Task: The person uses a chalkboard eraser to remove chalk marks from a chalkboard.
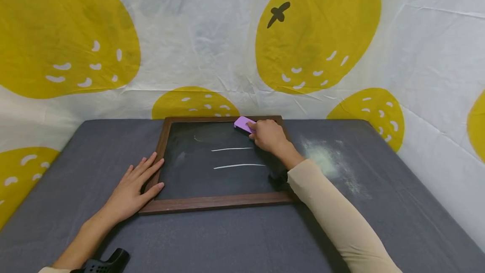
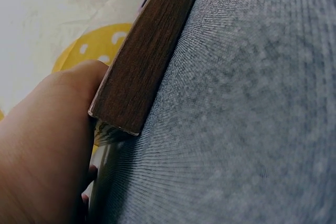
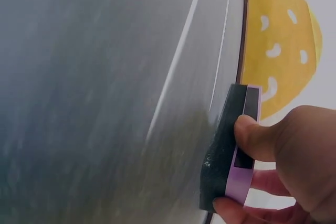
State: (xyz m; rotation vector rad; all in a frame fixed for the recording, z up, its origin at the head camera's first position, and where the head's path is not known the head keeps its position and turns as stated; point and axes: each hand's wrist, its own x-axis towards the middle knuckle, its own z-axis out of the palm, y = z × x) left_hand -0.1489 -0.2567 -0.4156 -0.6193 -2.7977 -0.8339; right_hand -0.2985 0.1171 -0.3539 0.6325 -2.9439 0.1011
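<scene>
A chalkboard (image 1: 189, 183) in a brown wooden frame (image 1: 219, 202) lies on the dark table. Two white chalk lines (image 1: 239, 165) run across its middle, and a faint curved mark (image 1: 197, 139) shows at the upper left. My left hand (image 1: 130, 188) rests on the frame's left side, fingers spread and straight. At the board's upper right, my right hand (image 1: 270, 136) grips a purple chalkboard eraser (image 1: 243, 124). In the right wrist view, thumb and fingers pinch the eraser (image 3: 240, 182) by its sides, its dark pad facing the board.
A grey cloth covers the table (image 1: 242, 239), with a pale chalk-dust smudge (image 1: 322, 159) right of the board. Behind stands a white curtain (image 1: 197, 33) with big yellow fruit prints. A black wrist device (image 1: 107, 263) sits at the left forearm.
</scene>
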